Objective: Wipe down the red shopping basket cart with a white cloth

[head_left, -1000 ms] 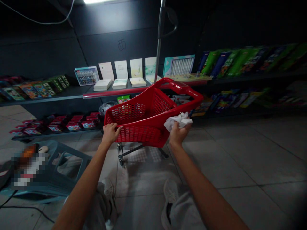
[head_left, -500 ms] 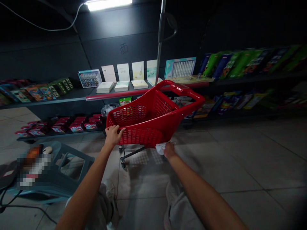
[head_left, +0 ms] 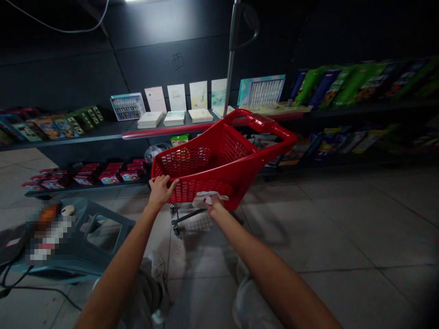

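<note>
In front of me stands a red plastic shopping cart (head_left: 245, 176) with perforated sides, its handle toward the right and small wheels below. My left hand (head_left: 161, 188) grips the rim at the cart's left end, fingers over the edge and thumb along the near side. A white cloth (head_left: 202, 199) is bunched in my right hand (head_left: 214, 205), against or very close to the lower part of the cart's near side. The fingers of that hand are closed on the cloth and partly hidden by it.
Behind the cart runs a dark shelf (head_left: 147, 133) with white books (head_left: 174, 118) and boxed sets. Green and blue snack bags (head_left: 329, 89) stand at the right, red packages (head_left: 85, 176) low at the left. A blue-grey stool (head_left: 89, 242) carrying blurred items is at my left.
My right hand has moved left with the cloth along the cart's lower near side. My left hand stays on the rim. The view has tilted slightly downward.
</note>
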Action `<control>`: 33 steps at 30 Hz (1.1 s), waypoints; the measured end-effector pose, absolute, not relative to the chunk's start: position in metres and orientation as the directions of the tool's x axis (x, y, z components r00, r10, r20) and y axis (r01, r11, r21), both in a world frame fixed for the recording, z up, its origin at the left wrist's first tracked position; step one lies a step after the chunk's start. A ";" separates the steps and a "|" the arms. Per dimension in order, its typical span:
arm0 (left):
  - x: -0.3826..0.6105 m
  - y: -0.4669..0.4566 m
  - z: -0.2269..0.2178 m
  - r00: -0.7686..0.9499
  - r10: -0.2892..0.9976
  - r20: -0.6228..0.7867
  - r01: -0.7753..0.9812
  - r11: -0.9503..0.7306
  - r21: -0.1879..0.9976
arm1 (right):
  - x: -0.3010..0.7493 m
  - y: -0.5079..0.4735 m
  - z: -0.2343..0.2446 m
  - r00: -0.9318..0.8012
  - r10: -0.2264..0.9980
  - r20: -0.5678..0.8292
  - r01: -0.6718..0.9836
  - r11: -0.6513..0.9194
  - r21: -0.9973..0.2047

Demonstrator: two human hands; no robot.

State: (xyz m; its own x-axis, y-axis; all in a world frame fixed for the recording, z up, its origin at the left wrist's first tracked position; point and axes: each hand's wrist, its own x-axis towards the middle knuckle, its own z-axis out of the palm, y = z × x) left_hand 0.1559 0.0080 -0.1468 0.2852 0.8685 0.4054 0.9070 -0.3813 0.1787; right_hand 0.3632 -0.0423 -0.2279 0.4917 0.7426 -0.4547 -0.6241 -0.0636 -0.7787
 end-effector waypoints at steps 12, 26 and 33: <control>0.139 0.021 -0.149 0.326 0.852 0.410 0.886 -0.427 0.183 | 0.395 -0.054 -0.148 0.569 0.675 -0.469 -0.746 0.183 -0.641; 0.111 0.027 -0.144 0.304 0.876 0.374 0.851 -0.426 0.307 | 0.466 -0.077 -0.124 0.819 0.187 0.543 0.480 0.297 -0.826; 0.090 0.033 -0.149 0.228 0.866 0.445 0.862 -0.392 0.322 | 0.463 -0.105 -0.089 0.201 0.401 0.894 0.869 0.347 -0.351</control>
